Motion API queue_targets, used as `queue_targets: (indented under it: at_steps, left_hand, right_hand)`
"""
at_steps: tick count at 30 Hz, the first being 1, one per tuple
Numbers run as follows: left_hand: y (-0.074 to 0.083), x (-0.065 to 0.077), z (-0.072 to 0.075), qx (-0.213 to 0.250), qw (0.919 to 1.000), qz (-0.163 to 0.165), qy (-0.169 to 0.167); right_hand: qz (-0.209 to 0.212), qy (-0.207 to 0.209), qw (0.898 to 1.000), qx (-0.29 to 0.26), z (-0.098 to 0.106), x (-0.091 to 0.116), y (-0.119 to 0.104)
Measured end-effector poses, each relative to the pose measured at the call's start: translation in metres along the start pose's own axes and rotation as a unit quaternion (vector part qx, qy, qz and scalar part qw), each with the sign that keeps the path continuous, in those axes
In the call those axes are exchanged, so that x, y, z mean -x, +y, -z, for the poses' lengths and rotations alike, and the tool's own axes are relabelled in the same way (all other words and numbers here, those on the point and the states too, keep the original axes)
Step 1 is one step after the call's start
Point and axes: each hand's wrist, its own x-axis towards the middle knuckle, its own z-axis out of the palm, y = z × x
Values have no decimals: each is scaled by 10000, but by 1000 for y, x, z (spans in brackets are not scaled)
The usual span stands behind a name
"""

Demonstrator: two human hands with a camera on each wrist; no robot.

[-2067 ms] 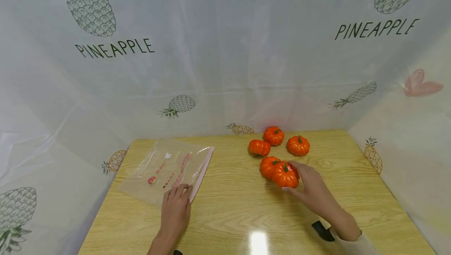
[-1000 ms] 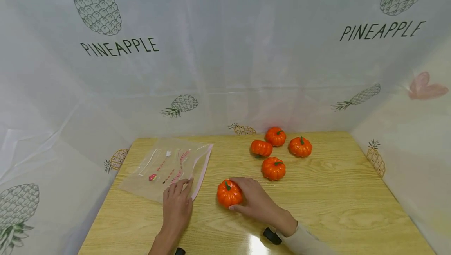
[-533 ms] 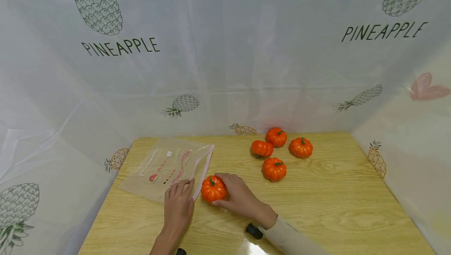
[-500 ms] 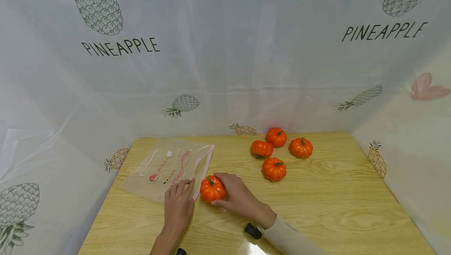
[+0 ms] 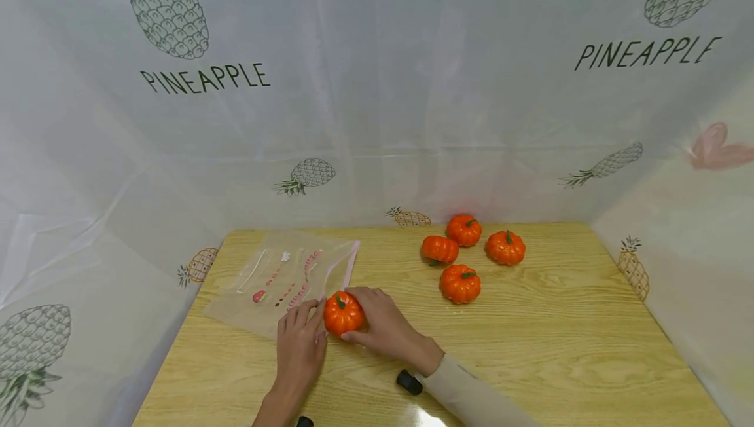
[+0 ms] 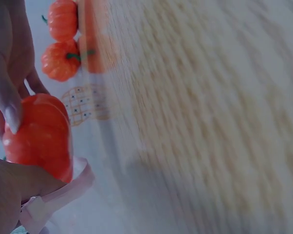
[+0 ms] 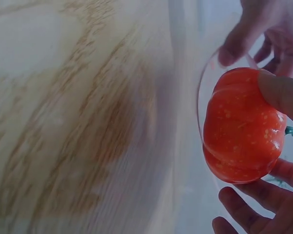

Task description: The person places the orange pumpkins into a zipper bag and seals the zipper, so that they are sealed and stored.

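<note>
My right hand (image 5: 379, 325) grips a small orange pumpkin (image 5: 343, 314) with a green stem, thumb on one side and fingers on the other. The pumpkin is at the mouth of a clear zip bag (image 5: 268, 270) with pink print and a pink edge strip. My left hand (image 5: 300, 342) holds that bag's near corner by the mouth, its fingers lying over the plastic. In the left wrist view, the pink strip (image 6: 64, 195) stands raised beside the left thumb (image 6: 27, 180), just below the pumpkin. The right wrist view shows the bag's rim curving behind the pumpkin (image 7: 244, 126).
Toward the back of the wooden table (image 5: 530, 335) sit more pumpkins: one in front (image 5: 461, 283), one on its side (image 5: 440, 249), one behind it (image 5: 464, 230) and one to the right (image 5: 505, 247). A pineapple-print curtain (image 5: 377, 112) encloses the table's back and sides.
My right hand has taken the pumpkin from beside the others and carried it left to the bag's mouth. My left hand has stayed at the bag's edge.
</note>
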Motion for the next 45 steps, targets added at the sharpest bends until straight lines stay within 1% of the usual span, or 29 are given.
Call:
queue_targets:
  at_steps: [9,14,19,24,26,31,34,39,41,45]
  left_hand:
    - [3,-2,0,56,9998,-89,156]
    - [5,-2,1,60,9996,-154,214]
    - [7,-2,1,5,9996,-227,188]
    - [9,0,2,-27,9997,-186,135]
    - [9,2,3,-71,9998,-159,73]
    - [9,5,5,-383,9991,-197,-27]
    - [9,6,4,-492,9985,-247,-1]
    - [8,7,2,-506,9981,-323,117]
    - [8,7,2,-497,9981,-319,173]
    - [7,6,0,-432,9983,-283,279]
  right_hand:
    - [16,57,9987,502,-10,-9,3]
    - [185,68,9964,821,-15,-15,5]
    - [202,-43,9928,1183,-20,-20,6]
    - [121,-190,9898,1403,-21,-21,4]
    - [112,-200,9896,1420,-21,-21,4]
    - [151,-129,9888,1478,-22,-20,5]
    - [115,-132,9888,1479,-24,-20,5]
    - [75,-63,9917,1279,-26,-17,4]
    - [-22,48,9933,1154,-25,-14,3]
    - [-385,413,9936,980,-23,-9,0]
